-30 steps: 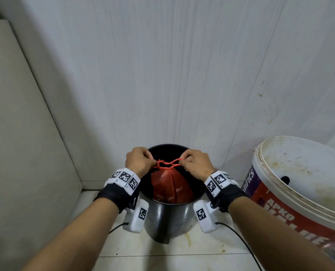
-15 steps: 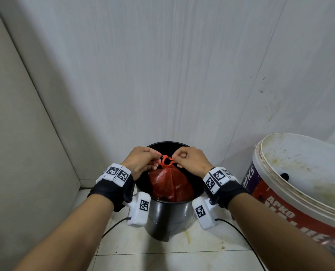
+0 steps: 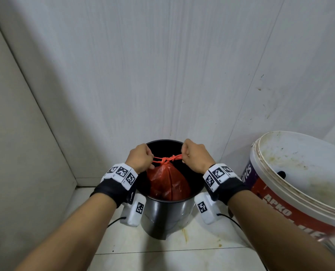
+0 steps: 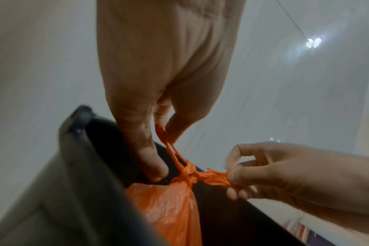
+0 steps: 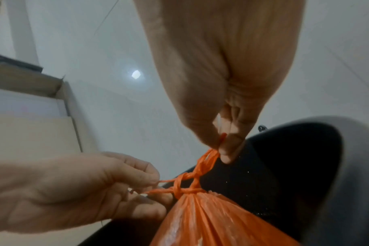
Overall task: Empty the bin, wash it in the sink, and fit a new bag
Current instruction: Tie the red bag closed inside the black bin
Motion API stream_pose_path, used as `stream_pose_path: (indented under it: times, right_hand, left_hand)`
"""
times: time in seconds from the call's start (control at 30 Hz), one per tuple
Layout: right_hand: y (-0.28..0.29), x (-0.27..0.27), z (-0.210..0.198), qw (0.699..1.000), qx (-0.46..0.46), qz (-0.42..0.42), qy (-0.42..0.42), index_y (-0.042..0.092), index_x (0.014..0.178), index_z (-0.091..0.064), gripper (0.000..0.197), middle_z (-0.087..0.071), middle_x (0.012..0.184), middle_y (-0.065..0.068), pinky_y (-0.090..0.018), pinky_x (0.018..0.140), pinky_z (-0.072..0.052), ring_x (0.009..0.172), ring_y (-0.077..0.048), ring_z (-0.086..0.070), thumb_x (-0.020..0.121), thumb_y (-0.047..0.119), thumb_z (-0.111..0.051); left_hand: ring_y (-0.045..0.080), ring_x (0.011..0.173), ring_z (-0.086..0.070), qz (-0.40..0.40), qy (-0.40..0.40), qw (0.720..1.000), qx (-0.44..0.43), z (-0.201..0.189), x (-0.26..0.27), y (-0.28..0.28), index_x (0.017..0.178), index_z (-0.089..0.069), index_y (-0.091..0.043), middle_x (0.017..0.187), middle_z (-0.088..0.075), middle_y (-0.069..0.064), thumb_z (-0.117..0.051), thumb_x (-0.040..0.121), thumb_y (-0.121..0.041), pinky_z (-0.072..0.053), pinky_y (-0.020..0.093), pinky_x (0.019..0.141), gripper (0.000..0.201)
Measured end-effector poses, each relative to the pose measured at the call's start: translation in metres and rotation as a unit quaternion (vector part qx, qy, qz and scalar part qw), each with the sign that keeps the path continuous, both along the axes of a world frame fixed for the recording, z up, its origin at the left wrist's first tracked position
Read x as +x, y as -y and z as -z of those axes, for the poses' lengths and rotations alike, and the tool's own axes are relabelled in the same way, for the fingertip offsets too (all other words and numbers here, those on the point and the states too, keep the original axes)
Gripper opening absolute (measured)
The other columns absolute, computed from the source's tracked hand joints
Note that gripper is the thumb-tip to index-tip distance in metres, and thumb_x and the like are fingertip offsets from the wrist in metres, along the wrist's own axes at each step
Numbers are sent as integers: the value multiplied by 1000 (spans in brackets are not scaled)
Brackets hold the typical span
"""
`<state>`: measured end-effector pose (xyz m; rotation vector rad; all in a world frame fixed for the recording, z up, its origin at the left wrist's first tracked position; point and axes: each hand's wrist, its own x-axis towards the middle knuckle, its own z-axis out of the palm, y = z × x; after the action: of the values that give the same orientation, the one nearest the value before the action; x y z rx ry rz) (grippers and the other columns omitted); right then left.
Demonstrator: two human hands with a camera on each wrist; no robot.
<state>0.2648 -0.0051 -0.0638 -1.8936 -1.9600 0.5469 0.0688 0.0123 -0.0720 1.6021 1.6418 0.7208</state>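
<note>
A round steel bin (image 3: pixel 163 216) with a black inside stands on the floor in the corner. In it sits a full orange-red bag (image 3: pixel 168 182), its neck twisted into a knot (image 3: pixel 165 159). My left hand (image 3: pixel 141 158) pinches the bag's left tie end (image 4: pixel 161 133) between thumb and fingers. On the other side, my right hand (image 3: pixel 195 154) pinches the right tie end (image 5: pixel 209 158). Both ends are stretched taut, level across the bin's mouth. The knot (image 5: pixel 179 189) shows as two crossings above the gathered neck of the bag (image 5: pixel 211 221).
A large dirty white paint bucket (image 3: pixel 299 182) with a lid and red label stands close at the right. Pale tiled walls (image 3: pixel 162 75) close the corner behind the bin, and a beige panel (image 3: pixel 16 153) runs along the left. Stained floor tiles (image 3: pixel 172 257) lie in front.
The hands came together over the knot half a second ago, then pulled apart sideways; the tie ends now stretch tight and the knot has drawn smaller.
</note>
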Motion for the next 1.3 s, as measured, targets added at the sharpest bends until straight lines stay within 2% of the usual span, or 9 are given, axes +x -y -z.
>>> stream_pose_path:
  times: [0.13, 0.23, 0.33, 0.4, 0.5, 0.63, 0.83, 1.13, 1.3]
  right_hand:
    - [-1, 0, -1, 999, -3, -28, -29, 36, 91, -71, 37, -73, 90, 2, -36, 84, -55, 80, -19, -68, 86, 10, -45]
    - [-1, -8, -1, 998, -20, -36, -40, 33, 90, -74, 22, -73, 96, 8, -31, 91, -52, 87, -10, -64, 87, 20, -56]
    - [0, -16, 2, 998, -17, -56, -37, 26, 90, -70, 12, -71, 92, 6, -30, 86, -52, 85, -10, -63, 82, 34, -72]
    - [0, -18, 3, 998, -12, -41, -35, 21, 85, -68, 13, -72, 83, 3, -27, 78, -51, 82, -13, -65, 80, 31, -76]
    - [-2, -17, 3, 999, -15, -38, -19, 21, 73, -63, 14, -69, 71, 1, -27, 73, -52, 74, -18, -67, 80, 20, -76]
    - [1, -8, 5, 997, -24, -33, 68, 23, 66, -52, 23, -67, 85, -6, -36, 78, -53, 81, -27, -64, 79, 15, -70]
    - [3, -3, 7, 993, -38, -25, 107, 23, 72, -55, 16, -65, 91, -8, -42, 79, -55, 83, -29, -63, 81, 12, -63]
    - [-3, -12, 11, 998, -23, -54, 34, 32, 99, -74, 18, -73, 102, 3, -29, 93, -50, 99, -15, -65, 85, 25, -66]
    - [-3, -17, 12, 997, -26, -44, 55, 30, 84, -77, 8, -73, 94, 0, -32, 89, -53, 93, -19, -67, 81, 23, -75]
  left_hand:
    - [22, 60, -71, 36, 31, 999, -20, 2, 1, -1, 85, -65, -14, 65, -71, 6, -65, 88, -6, -59, 28, 73, 8]
    - [16, 53, -66, 65, 34, 997, -16, 2, 1, 1, 76, -72, -9, 63, -70, 5, -70, 86, -2, -54, 20, 59, 12]
    - [20, 57, -67, 87, 31, 995, -26, 4, 1, 1, 72, -71, -12, 61, -70, 4, -71, 85, -2, -57, 27, 68, 16]
    - [21, 58, -68, 98, 17, 995, -30, 4, 3, 2, 71, -70, -14, 64, -71, 8, -72, 84, -3, -56, 29, 72, 17]
    - [13, 48, -65, 69, -46, 997, -6, 5, 4, -1, 70, -67, -14, 60, -68, 5, -71, 83, -4, -55, 19, 59, 17]
    - [36, 74, -71, 53, -156, 986, 17, 5, 0, -3, 78, -64, -10, 84, -70, 17, -54, 84, -7, -60, 40, 77, 12]
    - [38, 79, -69, 73, -189, 979, 25, 9, -7, -2, 78, -60, -13, 90, -68, 17, -50, 84, -6, -58, 45, 78, 13]
    - [14, 51, -68, 110, -112, 988, 9, 8, -7, 0, 85, -69, -11, 66, -72, 8, -62, 89, -6, -53, 17, 59, 10]
    - [13, 50, -68, 87, -125, 988, 27, 10, -10, -1, 73, -72, -10, 57, -69, 6, -69, 82, -4, -51, 18, 60, 11]
